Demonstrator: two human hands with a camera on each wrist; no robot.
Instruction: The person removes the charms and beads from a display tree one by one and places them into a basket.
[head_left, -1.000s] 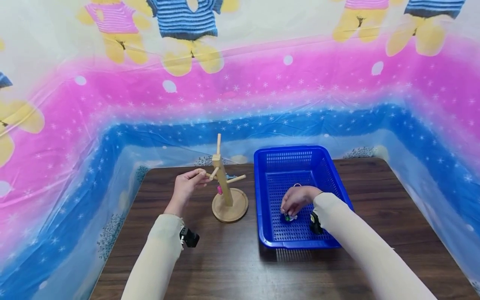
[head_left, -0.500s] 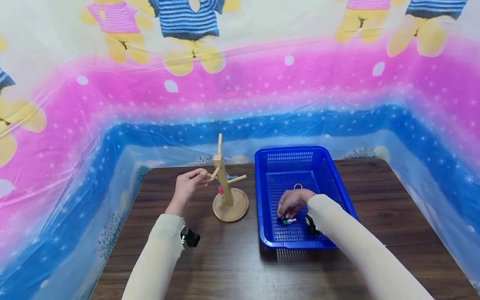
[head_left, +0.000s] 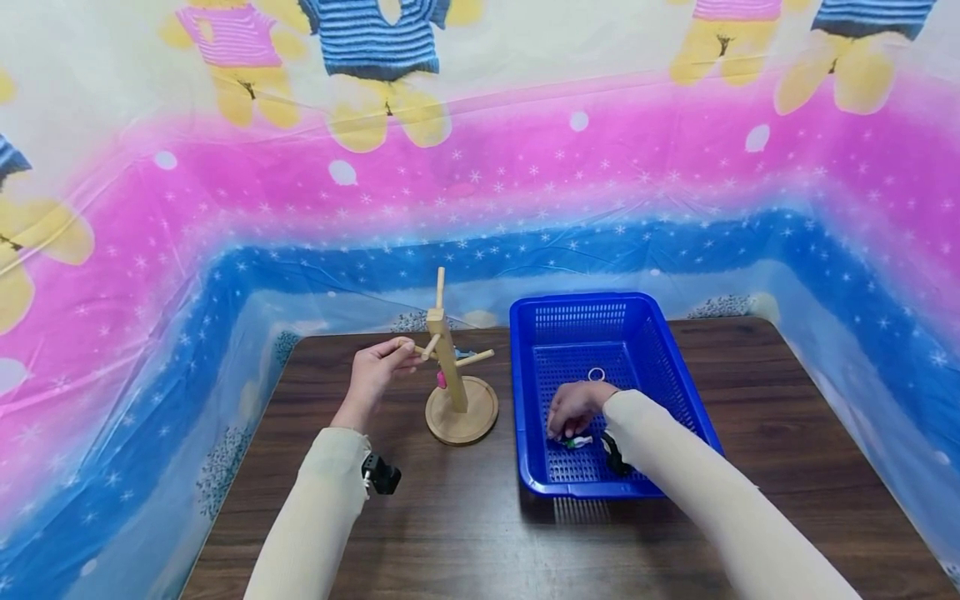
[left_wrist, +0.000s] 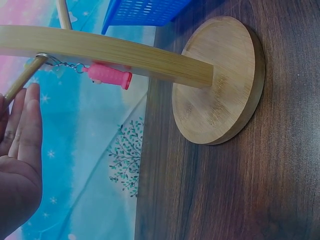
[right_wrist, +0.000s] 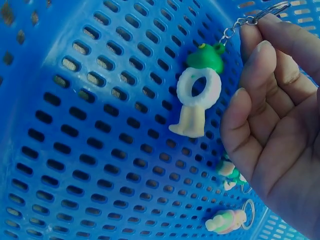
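Observation:
My left hand [head_left: 384, 368] pinches the end of one peg [left_wrist: 22, 79] of a wooden peg stand [head_left: 447, 367], left of the basket. On that peg, close to the post, hangs a pink keychain [left_wrist: 110, 76] by its ring. Inside the blue basket [head_left: 527, 450], my right hand [head_left: 576, 408] holds a frog keychain [right_wrist: 202, 92] by its metal ring [right_wrist: 272, 12], between thumb and forefinger. The frog has a green head, a white hoop round its middle and a pale lower body. It lies along the basket's mesh floor in the right wrist view.
Two more keychains lie in the basket: a green and white one [right_wrist: 231, 175], partly hidden by my fingers, and a pink and green one [right_wrist: 227, 222]. A small bluish thing [head_left: 463, 353] shows behind the stand's post. A printed cloth [head_left: 480, 200] hangs behind the dark wooden table [head_left: 442, 517].
My right hand has shifted a little left within the basket, uncovering more of the frog keychain and a ring behind. The left hand has stayed at the peg.

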